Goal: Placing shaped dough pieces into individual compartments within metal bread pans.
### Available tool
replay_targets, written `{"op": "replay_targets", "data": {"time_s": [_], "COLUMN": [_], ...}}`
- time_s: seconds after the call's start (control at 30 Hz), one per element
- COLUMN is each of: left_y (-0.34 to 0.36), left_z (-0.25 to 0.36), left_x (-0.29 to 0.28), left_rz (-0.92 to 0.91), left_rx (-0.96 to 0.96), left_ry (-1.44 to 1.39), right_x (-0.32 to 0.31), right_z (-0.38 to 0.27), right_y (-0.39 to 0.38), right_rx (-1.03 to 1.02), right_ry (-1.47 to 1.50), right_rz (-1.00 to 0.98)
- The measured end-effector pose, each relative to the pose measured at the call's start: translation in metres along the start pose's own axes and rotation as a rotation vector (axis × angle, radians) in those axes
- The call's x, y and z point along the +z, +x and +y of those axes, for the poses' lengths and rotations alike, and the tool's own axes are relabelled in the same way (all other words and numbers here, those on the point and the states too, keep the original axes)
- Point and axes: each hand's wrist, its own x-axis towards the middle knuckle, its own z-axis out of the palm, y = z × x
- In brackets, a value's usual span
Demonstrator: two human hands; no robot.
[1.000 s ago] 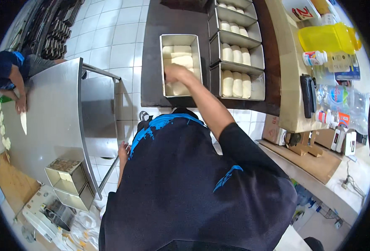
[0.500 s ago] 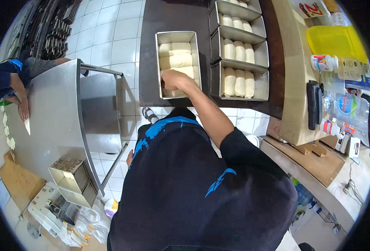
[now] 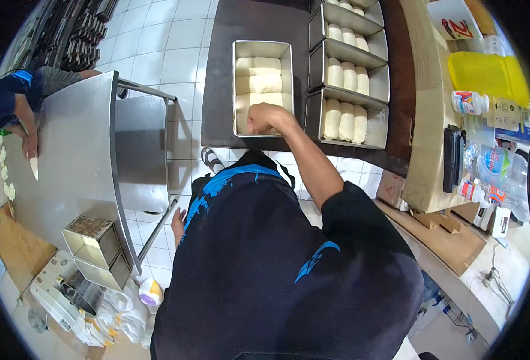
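Note:
My right hand (image 3: 268, 117) is curled into a fist, its knuckles down inside the near end of a metal loaf pan (image 3: 289, 72). It rests at the nearest of several pale dough rolls (image 3: 259, 83) lying crosswise in the pan. What lies right under the knuckles is hidden. My left hand (image 3: 178, 226) hangs low by my left side, partly covered by my dark shirt. Its visible fingers look loosely apart, with nothing seen in them.
Right of the pan, several loaf pans (image 3: 377, 126) stand in a row, each with dough rolls, on the dark table (image 3: 221, 90). Beyond is a cardboard-covered ledge (image 3: 431, 120) with bottles. At left, a person's hand (image 3: 31, 146) holds a knife on a steel table (image 3: 76, 144).
The view has shifted slightly. My right fist has moved a little within the near end of the pan, and more of my left hand shows beside my shirt.

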Motion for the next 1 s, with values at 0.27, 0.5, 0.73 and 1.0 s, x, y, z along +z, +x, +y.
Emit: {"op": "replay_targets", "data": {"time_s": [0.27,0.5,0.73,1.0], "left_y": [-0.021,-0.024,-0.03,-0.035], "left_z": [0.025,0.018,0.002,-0.021], "left_x": [0.004,0.002,-0.002,-0.003], "left_rz": [-0.191,-0.187,-0.173,-0.135], "left_rx": [0.236,0.258,0.276,0.302], "left_ry": [0.474,0.557,0.63,0.692], "right_x": [0.001,-0.005,-0.02,-0.025], "right_z": [0.005,-0.002,0.005,0.0], "right_y": [-0.006,-0.004,0.01,0.004], "right_rx": [0.044,0.065,0.05,0.008], "right_ry": [-0.033,-0.098,-0.104,-0.127], "right_rz": [-0.139,-0.219,-0.165,-0.104]}}
